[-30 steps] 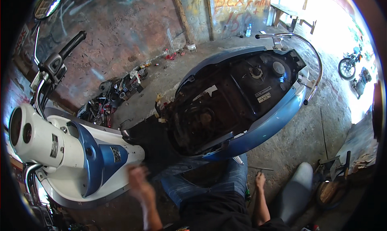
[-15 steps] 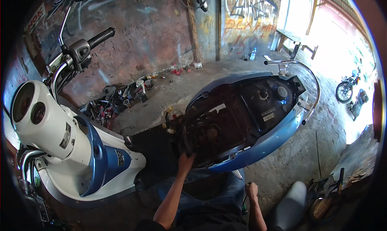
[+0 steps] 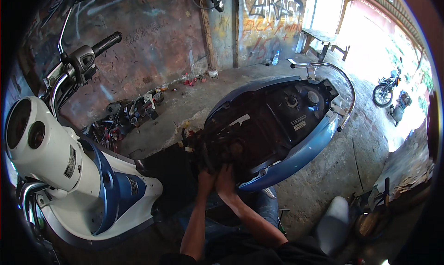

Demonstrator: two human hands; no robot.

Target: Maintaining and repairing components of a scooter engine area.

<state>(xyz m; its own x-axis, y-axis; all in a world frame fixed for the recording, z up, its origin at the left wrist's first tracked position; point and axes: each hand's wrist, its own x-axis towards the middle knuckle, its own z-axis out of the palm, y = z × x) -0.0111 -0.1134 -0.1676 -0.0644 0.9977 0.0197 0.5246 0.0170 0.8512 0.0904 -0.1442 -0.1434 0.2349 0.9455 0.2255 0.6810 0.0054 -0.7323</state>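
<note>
A blue and white scooter fills the middle, its seat off and the dark bay (image 3: 266, 126) inside the blue rear body (image 3: 305, 154) uncovered. My left hand (image 3: 206, 178) reaches into the near front corner of this bay, where it meets the dark floorboard (image 3: 169, 172). Close beside it, nearly touching, my right hand (image 3: 225, 180) goes into the same spot. Shadow hides the fingers of both hands, so whatever they touch cannot be made out. A round fuel cap (image 3: 313, 97) sits toward the rear of the bay, behind a metal fitting (image 3: 291, 101).
The white front shield (image 3: 51, 149) and handlebar (image 3: 88, 61) rise at left. A chrome grab rail (image 3: 354, 89) curves round the tail. Loose parts (image 3: 125, 119) lie along the far wall. A grey scooter seat (image 3: 334, 221) is at lower right; a motorcycle (image 3: 385, 93) stands outside.
My right hand, a closed fist near my knee before, has moved up and left into the bay beside my left hand. The whole view has shifted slightly.
</note>
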